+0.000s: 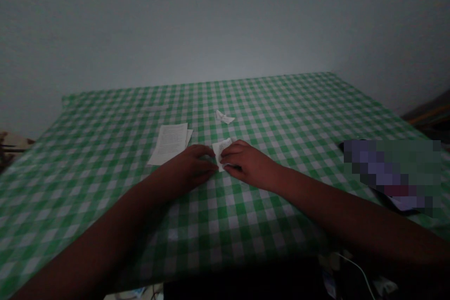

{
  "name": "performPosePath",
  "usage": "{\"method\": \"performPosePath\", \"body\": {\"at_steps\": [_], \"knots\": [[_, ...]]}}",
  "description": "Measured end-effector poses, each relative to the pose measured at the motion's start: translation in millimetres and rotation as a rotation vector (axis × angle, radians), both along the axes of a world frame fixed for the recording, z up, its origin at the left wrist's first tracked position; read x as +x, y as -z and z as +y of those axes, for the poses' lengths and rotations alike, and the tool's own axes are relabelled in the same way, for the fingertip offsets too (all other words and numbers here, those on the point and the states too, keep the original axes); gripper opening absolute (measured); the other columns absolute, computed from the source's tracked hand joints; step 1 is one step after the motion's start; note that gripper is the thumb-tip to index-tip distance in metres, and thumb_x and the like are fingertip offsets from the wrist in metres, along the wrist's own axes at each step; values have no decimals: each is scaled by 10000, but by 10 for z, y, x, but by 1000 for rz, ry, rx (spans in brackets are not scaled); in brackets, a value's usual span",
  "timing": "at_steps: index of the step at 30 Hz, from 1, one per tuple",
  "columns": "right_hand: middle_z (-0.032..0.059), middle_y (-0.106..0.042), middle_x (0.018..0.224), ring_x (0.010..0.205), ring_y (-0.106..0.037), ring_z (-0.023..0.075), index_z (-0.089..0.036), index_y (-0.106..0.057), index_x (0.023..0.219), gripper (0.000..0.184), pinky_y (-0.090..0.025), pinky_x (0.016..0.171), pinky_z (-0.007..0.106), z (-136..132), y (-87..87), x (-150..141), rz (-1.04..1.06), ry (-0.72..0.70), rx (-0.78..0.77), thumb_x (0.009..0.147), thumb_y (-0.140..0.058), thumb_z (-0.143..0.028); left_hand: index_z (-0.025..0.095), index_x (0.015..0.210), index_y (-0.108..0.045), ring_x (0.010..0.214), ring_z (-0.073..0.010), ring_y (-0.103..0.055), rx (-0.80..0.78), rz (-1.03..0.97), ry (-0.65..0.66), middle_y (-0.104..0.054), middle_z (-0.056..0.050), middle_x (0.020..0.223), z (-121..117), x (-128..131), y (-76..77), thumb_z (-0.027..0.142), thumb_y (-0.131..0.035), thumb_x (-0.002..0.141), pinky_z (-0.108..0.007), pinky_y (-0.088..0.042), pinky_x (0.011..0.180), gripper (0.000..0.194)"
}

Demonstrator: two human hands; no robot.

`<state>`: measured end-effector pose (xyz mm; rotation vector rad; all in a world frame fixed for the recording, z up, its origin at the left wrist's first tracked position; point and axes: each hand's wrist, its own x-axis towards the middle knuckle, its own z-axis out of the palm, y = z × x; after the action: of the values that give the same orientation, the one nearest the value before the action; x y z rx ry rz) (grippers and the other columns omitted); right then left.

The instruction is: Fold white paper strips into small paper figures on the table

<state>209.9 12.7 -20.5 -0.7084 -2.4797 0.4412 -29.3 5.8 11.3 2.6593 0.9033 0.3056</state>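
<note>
A small piece of printed paper point(217, 148) lies on the table between my two hands, its top edge slightly raised. My left hand point(198, 164) has its fingertips and thumb at the left edge of this paper. On the paper's right side, the curled fingers and thumb of my right hand point(248, 161) grip it and cover part of the print. A stack of printed sheets point(171, 140) rests just beyond my left hand, one sheet sticking out at its right. Farther back is a crumpled, folded scrap of paper point(225, 117).
A green and white checked tablecloth point(274, 117) covers the table, which stands against a grey wall point(211, 23). At the right, beyond my forearm, lies a phone-like dark device point(401, 204), mostly blurred out. A pale cable point(358, 267) shows below the front edge.
</note>
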Motion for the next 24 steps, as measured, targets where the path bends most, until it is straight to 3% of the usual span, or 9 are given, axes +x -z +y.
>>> {"method": "performPosePath", "body": {"at_steps": [24], "knots": [[87, -704, 1086, 1038, -611, 214, -170, -715, 990, 127, -427, 991, 409, -3, 17, -21, -4, 15, -10, 925, -606, -177, 251, 991, -768, 1181, -271, -584, -18, -1, 6, -598, -105, 1280, 7, -13, 8, 282, -563, 937, -460, -490, 1024, 214]]}}
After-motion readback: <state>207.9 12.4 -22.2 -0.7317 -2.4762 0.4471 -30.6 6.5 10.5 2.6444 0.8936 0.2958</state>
